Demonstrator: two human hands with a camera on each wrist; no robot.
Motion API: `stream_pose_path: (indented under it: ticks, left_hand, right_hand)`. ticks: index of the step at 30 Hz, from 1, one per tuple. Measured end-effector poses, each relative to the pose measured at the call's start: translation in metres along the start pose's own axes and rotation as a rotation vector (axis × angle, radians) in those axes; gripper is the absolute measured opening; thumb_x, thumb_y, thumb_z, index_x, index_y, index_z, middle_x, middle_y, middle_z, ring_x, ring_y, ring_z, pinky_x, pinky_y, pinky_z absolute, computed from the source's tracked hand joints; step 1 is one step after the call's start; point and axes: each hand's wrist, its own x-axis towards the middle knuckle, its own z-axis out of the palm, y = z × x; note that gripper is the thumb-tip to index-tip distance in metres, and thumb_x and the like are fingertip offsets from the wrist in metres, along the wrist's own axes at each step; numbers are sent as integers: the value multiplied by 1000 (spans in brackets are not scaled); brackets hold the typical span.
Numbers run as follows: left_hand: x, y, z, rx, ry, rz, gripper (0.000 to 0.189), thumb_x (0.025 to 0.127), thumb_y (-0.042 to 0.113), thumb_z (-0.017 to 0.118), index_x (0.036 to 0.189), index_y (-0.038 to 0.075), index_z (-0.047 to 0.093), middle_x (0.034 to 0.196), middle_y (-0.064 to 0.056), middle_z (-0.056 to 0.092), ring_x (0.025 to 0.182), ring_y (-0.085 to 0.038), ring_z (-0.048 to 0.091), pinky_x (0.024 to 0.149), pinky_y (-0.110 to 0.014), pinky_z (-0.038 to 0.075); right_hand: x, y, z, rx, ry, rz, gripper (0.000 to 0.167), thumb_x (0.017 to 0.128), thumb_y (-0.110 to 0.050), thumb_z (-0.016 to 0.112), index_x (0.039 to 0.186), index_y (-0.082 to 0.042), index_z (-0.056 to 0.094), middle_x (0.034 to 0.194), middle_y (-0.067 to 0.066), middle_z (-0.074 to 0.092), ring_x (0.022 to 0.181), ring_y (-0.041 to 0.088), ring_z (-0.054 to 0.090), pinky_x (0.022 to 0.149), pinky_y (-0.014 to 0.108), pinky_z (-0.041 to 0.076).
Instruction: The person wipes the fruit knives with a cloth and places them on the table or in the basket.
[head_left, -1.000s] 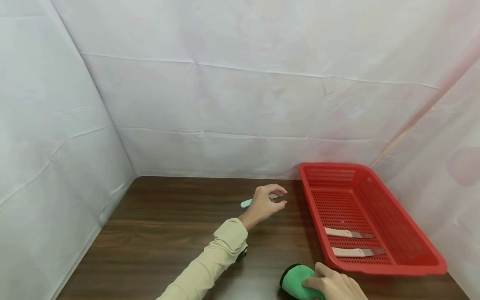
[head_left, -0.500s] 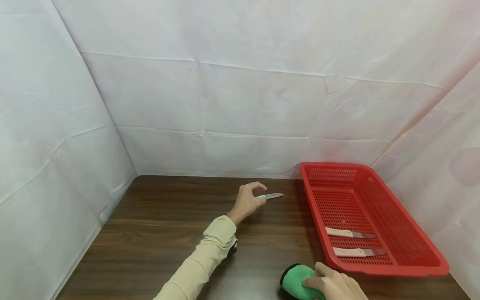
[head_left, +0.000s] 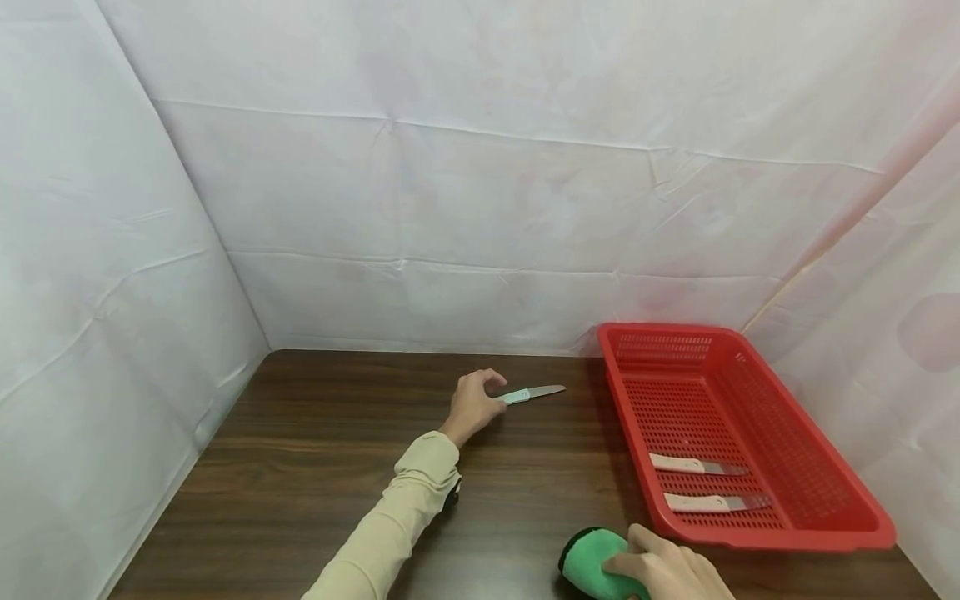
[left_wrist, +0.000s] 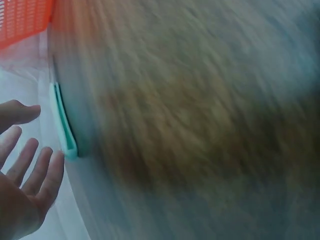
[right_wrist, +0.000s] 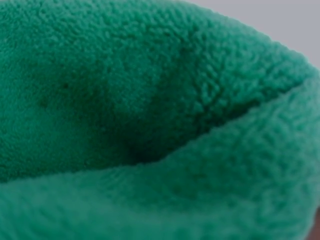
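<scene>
A knife with a pale mint-green handle [head_left: 516, 397] and a bare blade lies on the dark wooden table, blade pointing right. My left hand [head_left: 471, 406] is at the handle's end, thumb and fingers parted. In the left wrist view the spread fingers of that left hand [left_wrist: 35, 185] appear beside the mint handle [left_wrist: 64, 125], with no grip on it. At the front, my right hand [head_left: 671, 568] holds a folded green cloth [head_left: 592, 562] with a black edge. Fuzzy green cloth [right_wrist: 150, 100] fills most of the right wrist view.
A red plastic basket [head_left: 780, 540] stands on the right side of the table. Inside lie two white-handled knives, one farther back [head_left: 677, 464] and one nearer the front [head_left: 697, 503]. White sheeting [head_left: 450, 200] hangs behind the table and at both sides.
My left hand has moved left along the knife from the blade toward the handle's end, uncovering the blade and much of the handle. My right hand and the cloth have stayed put.
</scene>
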Motion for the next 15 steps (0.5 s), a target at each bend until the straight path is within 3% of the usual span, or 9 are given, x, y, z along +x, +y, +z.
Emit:
stream_pose_path:
  ticks: [6, 15]
  left_hand:
    - [1, -6, 0, 54, -33, -59, 34, 70, 0, 78, 102, 9, 69, 101, -6, 67, 87, -22, 60, 71, -34, 51]
    - [3, -13, -2, 37, -62, -56, 29, 65, -7, 77, 93, 1, 71, 89, -11, 68, 81, -20, 60, 72, -33, 53]
  right_hand:
    - [-1, -1, 0, 7, 2, 7, 22, 76, -13, 74, 96, -20, 75, 70, -14, 30, 52, -1, 25, 43, 17, 25]
    - [-2, -4, -3, 29, -15, 10, 24, 78, -32, 75, 97, -18, 75, 70, -13, 29, 53, 0, 23, 43, 17, 24]
